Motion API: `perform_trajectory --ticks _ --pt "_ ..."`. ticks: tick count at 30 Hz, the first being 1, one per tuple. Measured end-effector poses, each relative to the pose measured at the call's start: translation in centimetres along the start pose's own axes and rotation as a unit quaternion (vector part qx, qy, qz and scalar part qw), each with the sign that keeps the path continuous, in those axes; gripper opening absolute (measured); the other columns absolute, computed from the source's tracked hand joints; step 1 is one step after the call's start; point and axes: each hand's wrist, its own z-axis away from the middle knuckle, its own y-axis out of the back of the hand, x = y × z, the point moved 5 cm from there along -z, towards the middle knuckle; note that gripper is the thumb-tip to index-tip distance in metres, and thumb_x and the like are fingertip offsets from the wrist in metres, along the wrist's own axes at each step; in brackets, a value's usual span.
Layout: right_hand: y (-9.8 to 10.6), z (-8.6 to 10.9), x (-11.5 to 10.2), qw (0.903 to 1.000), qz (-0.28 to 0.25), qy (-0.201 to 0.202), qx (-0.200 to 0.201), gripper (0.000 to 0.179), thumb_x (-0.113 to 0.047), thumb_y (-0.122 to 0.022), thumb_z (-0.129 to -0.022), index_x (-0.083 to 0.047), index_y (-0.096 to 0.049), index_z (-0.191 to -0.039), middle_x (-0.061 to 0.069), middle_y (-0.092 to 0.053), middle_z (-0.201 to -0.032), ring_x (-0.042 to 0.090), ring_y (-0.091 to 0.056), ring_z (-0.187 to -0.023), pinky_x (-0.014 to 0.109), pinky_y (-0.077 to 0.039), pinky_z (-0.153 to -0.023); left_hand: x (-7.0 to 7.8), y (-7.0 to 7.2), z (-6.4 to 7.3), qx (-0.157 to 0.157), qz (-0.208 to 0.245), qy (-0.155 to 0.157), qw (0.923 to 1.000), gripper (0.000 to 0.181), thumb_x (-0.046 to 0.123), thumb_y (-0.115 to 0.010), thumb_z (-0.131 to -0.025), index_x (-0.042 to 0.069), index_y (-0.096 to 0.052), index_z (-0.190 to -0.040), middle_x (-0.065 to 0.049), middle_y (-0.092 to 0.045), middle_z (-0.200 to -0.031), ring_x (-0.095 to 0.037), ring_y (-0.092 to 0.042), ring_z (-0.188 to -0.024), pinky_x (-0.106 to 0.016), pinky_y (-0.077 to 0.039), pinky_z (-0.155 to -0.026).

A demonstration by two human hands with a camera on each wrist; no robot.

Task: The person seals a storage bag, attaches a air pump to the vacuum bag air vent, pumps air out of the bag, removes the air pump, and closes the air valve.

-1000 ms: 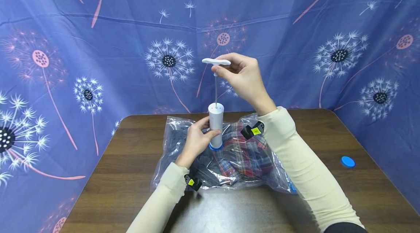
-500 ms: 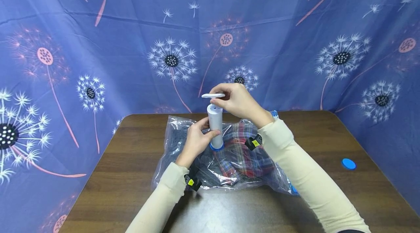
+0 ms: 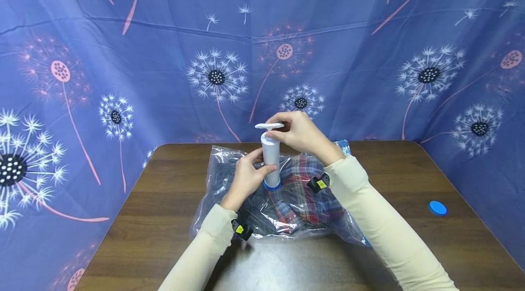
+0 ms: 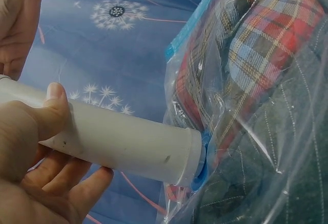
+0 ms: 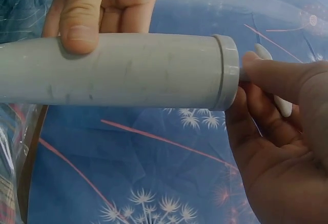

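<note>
A white hand pump (image 3: 271,156) stands upright on a clear plastic storage bag (image 3: 229,209), its base over the bag's blue valve (image 4: 203,165). My left hand (image 3: 248,173) grips the pump's barrel, thumb across the front and fingers round the back. My right hand (image 3: 298,131) holds the pump's white T-shaped handle (image 3: 268,125) from beneath, thumb and fingers round its stem just above the barrel's top. Folded inside the bag are a plaid garment (image 3: 305,191) and a dark pinstriped garment (image 4: 261,162).
A round blue cap (image 3: 437,208) lies on the wooden table (image 3: 393,172) at the right. Blue zip strip (image 3: 343,146) shows at the bag's right end. A blue dandelion-print cloth (image 3: 164,54) hangs behind and beside the table.
My right hand has come down with the pump handle, from well above the barrel to close over its top; the metal rod has slid in. My left hand keeps its grip.
</note>
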Motion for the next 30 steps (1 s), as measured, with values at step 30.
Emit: perform_trajectory --ticks 30 --pt "0.8 0.4 -0.2 0.9976 -0.019 0.041 0.053 0.015 -0.013 -0.075 -0.095 -0.007 -0.077 -0.109 0.007 -0.076 -0.098 0.019 -0.067 -0.074 0.026 -0.055 -0.063 0.4 -0.2 0.4 -0.005 -0.011 -0.005 0.9999 0.056 0.022 -0.087 -0.083 0.008 -0.068 -0.134 -0.015 -0.074 -0.121 -0.031 -0.073 -0.106 -0.053 -0.060 -0.092"
